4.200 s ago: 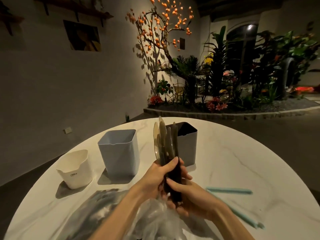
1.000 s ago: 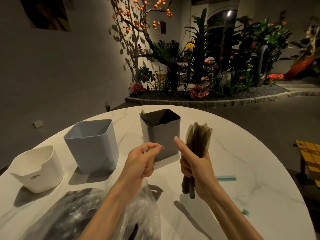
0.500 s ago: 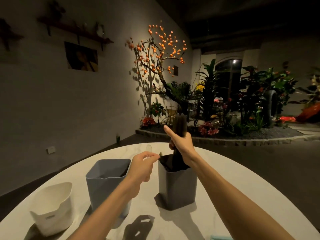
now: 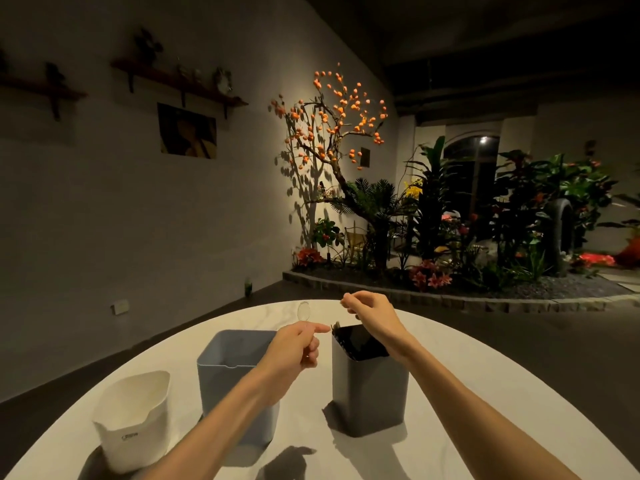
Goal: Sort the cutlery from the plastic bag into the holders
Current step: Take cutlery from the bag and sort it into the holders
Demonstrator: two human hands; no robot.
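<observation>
A round white table (image 4: 467, 393) with thin grey lines is sitting in a dim room. Its far edge is curving just behind the hands, and a dark floor (image 4: 519, 341) is lying wide open past it. A grey wall (image 4: 121, 220) is standing on the left with shelves (image 4: 180, 83) and a picture (image 4: 188, 136). A little tree with orange balls (image 4: 332, 116) and a bed of green plants (image 4: 485, 220) are sitting far back on the right.

Three holders are standing in a row near the far edge: a white holder (image 4: 133, 420), a blue holder (image 4: 225, 382) and a grey holder (image 4: 369, 396). Dark cutlery (image 4: 360, 342) is sitting inside the grey one.

The left hand (image 4: 294, 351) is pinching a clear spoon (image 4: 304, 311) and holding it up above the blue holder. The right hand (image 4: 370, 315) is hanging over the grey holder with fingers loosely curled, holding nothing. There is bare table on the right side of the grey holder
</observation>
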